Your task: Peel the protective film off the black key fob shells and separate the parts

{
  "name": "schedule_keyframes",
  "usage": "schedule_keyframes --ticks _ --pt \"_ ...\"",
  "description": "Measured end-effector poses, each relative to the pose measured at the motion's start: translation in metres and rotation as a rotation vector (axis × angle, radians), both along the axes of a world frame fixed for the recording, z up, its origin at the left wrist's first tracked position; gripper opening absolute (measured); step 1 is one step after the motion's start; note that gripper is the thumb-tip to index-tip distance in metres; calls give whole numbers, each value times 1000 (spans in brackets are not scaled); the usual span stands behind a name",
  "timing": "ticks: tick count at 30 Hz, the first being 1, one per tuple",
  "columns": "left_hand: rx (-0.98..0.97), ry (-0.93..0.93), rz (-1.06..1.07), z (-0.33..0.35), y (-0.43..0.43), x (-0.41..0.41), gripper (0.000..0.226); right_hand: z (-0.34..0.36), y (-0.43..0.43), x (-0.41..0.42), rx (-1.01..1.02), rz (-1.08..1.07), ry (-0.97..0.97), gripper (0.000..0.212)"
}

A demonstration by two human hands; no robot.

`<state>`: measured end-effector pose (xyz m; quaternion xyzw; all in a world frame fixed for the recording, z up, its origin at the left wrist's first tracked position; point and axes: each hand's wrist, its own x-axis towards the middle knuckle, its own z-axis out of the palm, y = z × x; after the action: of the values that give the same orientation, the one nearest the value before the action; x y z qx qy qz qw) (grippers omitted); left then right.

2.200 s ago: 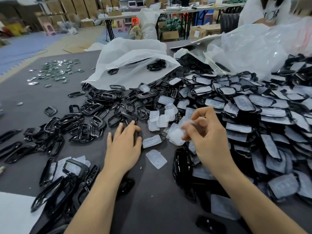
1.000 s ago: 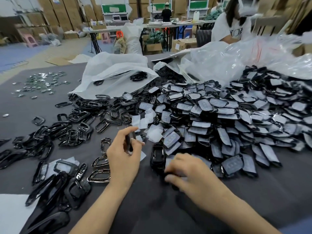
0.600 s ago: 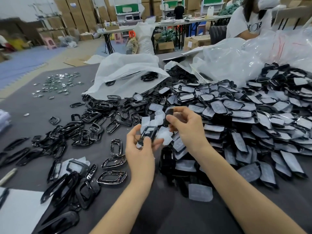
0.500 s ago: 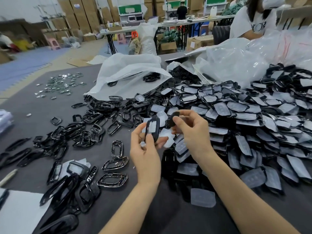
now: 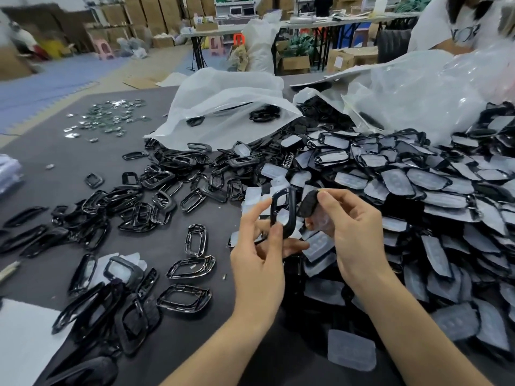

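Note:
My left hand [image 5: 257, 260] pinches a glossy black ring-shaped key fob frame [image 5: 291, 211], held upright above the table. Beside it, my right hand [image 5: 352, 232] pinches a dark inner shell piece [image 5: 308, 203] at its top, with a clear film [image 5: 320, 225] hanging under the fingers. The two pieces are apart by a small gap. To the right lies a large heap of film-covered black shells [image 5: 418, 190]. Separated black frames [image 5: 156, 201] are spread over the left of the table.
Loose peeled films [image 5: 351, 353] lie near my right forearm and under my hands. White plastic bags [image 5: 223, 107] sit at the back. Small shiny metal parts [image 5: 111, 118] are scattered far left. White paper [image 5: 19, 344] covers the near left corner. A person [image 5: 457, 23] works opposite.
My hands rose from the table with a shell. The frame in my left hand and the inner piece in my right hand have come apart, the film now hanging from the right.

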<state>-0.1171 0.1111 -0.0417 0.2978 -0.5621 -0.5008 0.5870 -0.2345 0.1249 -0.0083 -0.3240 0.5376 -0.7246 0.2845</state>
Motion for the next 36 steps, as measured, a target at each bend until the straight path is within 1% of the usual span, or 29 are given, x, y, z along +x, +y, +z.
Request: schedule_keyframes --ticks 4,8,11,16,22,28,36 --pt "-33 -28 -9 1 3 0 46 -1 1 -2 -21 20 -6 26" --pt "-41 -68 -15 2 4 0 48 -3 1 -4 -23 26 -35 16" --pt "-48 -89 -25 2 6 -1 48 -5 -1 -5 -19 83 -58 14" --pt "-30 -101 -53 2 7 -1 45 -7 0 -5 3 185 -95 16" --pt "-10 -104 -48 3 7 -1 43 -4 1 -5 -15 231 -235 15" --pt "-8 -112 -60 4 7 -1 37 1 1 -5 1 247 -295 11" --pt "0 -105 -30 4 5 0 32 3 3 -4 36 279 -283 16"
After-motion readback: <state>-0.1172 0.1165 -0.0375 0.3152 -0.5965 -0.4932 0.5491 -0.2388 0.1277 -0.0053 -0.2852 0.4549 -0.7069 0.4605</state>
